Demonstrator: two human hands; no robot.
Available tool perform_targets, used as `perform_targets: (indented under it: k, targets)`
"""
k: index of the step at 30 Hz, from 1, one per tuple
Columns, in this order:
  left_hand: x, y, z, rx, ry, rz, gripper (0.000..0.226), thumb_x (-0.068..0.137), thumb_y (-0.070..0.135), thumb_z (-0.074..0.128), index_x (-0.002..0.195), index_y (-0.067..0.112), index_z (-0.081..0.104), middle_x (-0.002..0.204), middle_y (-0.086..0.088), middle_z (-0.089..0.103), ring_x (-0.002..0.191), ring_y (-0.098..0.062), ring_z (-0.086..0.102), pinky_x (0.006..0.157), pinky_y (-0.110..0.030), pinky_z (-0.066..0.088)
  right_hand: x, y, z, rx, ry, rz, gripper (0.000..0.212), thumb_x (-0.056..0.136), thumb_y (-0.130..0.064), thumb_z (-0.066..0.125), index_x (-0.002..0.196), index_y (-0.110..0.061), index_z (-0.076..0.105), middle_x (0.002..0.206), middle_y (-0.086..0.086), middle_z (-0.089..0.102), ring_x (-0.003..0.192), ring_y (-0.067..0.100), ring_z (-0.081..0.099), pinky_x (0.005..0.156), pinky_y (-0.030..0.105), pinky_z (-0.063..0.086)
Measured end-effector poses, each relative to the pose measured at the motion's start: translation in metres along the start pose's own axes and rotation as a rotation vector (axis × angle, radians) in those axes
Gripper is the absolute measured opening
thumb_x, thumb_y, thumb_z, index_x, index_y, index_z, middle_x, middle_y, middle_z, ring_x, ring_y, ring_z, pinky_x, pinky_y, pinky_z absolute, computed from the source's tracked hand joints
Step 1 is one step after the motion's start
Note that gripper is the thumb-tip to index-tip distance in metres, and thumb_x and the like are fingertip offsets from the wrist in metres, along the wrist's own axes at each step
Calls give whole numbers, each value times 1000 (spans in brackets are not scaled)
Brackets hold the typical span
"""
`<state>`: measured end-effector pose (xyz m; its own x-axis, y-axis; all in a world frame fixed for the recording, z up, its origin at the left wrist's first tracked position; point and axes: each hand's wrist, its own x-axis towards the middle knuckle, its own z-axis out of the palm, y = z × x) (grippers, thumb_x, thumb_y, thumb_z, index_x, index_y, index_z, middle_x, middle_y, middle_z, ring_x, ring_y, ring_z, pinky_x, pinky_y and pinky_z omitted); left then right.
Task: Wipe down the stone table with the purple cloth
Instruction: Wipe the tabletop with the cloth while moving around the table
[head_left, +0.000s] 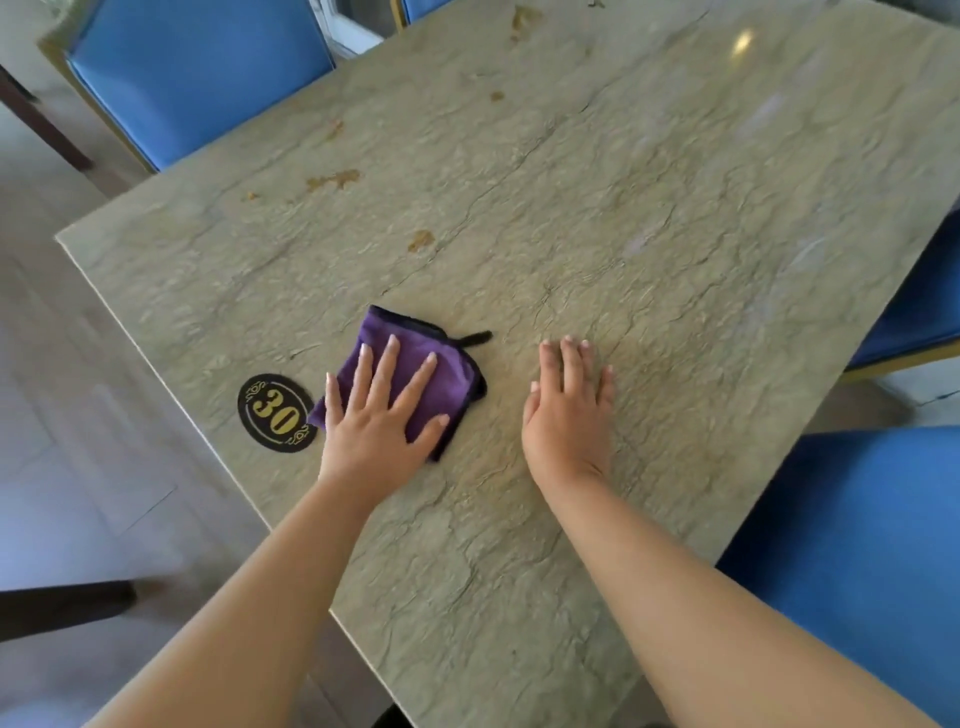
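Note:
A folded purple cloth with a black edge lies on the greenish stone table, near its left edge. My left hand presses flat on the cloth with fingers spread and straight. My right hand rests flat on the bare stone to the right of the cloth, fingers straight and together, holding nothing. Several brown stains mark the stone beyond the cloth, toward the far left side.
A black oval plaque with a gold "30" is fixed to the table just left of the cloth. Blue chairs stand at the far left and along the right side. A dark wooden piece shows at lower left over the floor.

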<state>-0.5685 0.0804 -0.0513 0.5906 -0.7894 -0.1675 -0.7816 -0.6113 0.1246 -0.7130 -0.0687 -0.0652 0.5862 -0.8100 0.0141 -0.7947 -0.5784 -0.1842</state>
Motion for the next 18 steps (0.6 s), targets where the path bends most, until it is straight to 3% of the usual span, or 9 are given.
perform_targets:
  k: [3,7,10,13,16,18]
  targets:
    - [-28,-35,-2,59,-23,153,68,85,75,18,147,55,-1,162,12,-9,149,-16,-12,119,-55,-2,-1,-4,-2,1,-36,30,54,98,-27,21,152,-17,19,160,7,14,148,26,5,120,48,4]
    - [24,-82,-14,53,-17,43,71,81,77,14,147,56,-1,161,15,-13,149,-16,-11,118,-55,-4,3,-36,-1,76,17,148,60,92,-16,50,148,-11,30,157,9,20,147,29,12,120,48,5]
    - [82,-105,-23,18,-20,-54,69,86,75,20,147,53,-1,161,10,-14,148,-19,-16,116,-58,-7,12,-78,5,85,6,130,58,95,-19,43,150,-13,25,159,9,14,148,29,6,120,46,3]
    - [125,-114,-37,25,-98,-36,69,88,73,19,148,51,-6,161,7,-19,147,-22,-22,115,-61,-9,26,-126,13,51,-10,160,56,100,-26,30,153,-19,12,161,4,3,148,30,-6,119,47,-4]
    - [119,-119,-38,54,-123,114,66,90,70,17,148,51,-10,160,9,-21,147,-24,-22,114,-61,-10,39,-163,22,82,-10,253,52,101,-30,28,152,-24,17,161,2,6,147,32,-4,118,52,-3]
    - [94,-130,-29,93,-91,330,66,90,70,17,147,52,-9,161,10,-18,147,-23,-20,115,-62,-7,40,-169,27,78,7,279,50,101,-29,28,151,-27,19,161,1,9,147,32,-3,118,52,-2]
